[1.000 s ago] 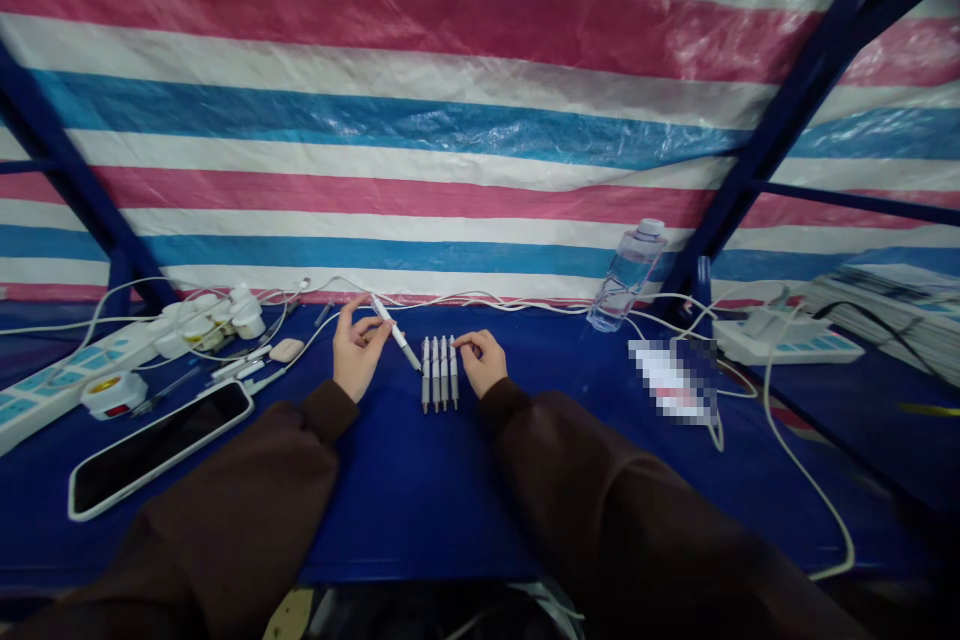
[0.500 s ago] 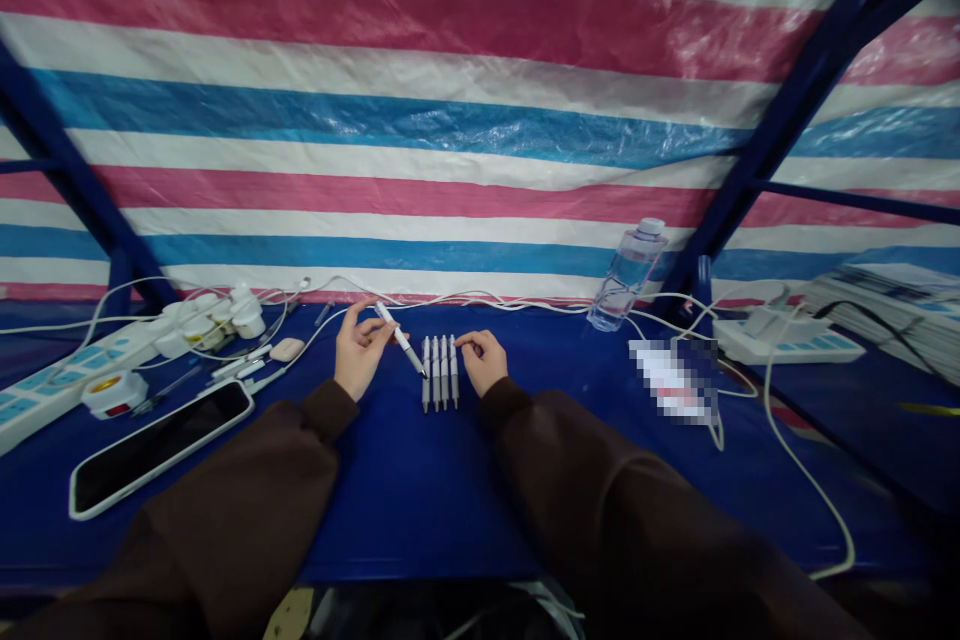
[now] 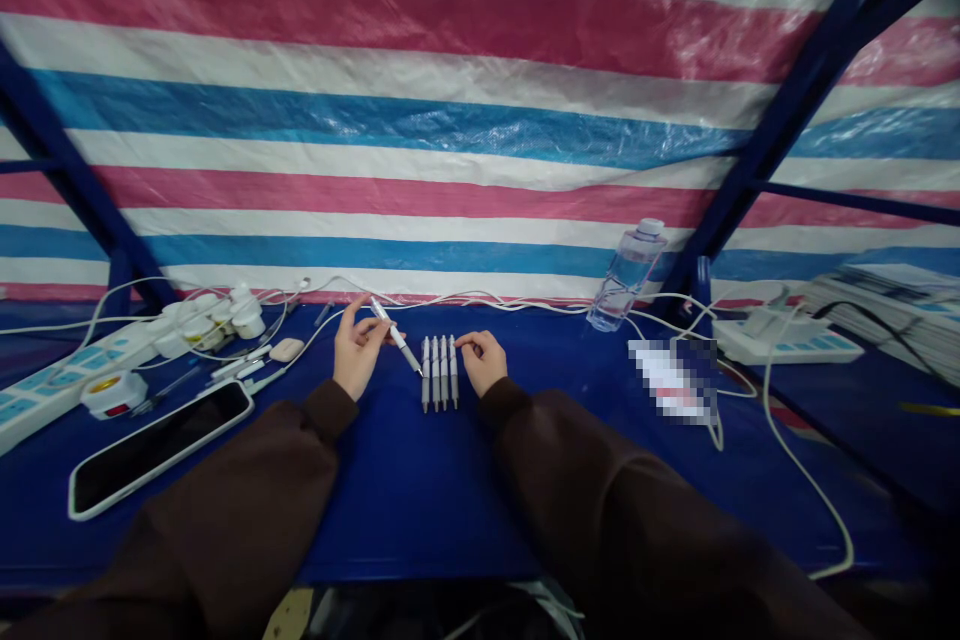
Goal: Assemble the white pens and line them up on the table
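Several white-and-grey pens lie side by side on the blue table, pointing away from me. My left hand pinches a white pen between thumb and fingers; it slants down to the right, its lower tip near the leftmost pen of the row. Just right of the row, my right hand rests with its fingers curled together, the index fingertip beside the top of the rightmost pen. Whether anything is between those fingers is too small to tell.
On the left are a phone, a power strip, white bottles and an earbud case. A water bottle, another power strip and stacked papers stand right. Cables run along the back.
My left hand and its pen have shifted very slightly to the left and away from me. My right hand and the row of pens stay where they were.
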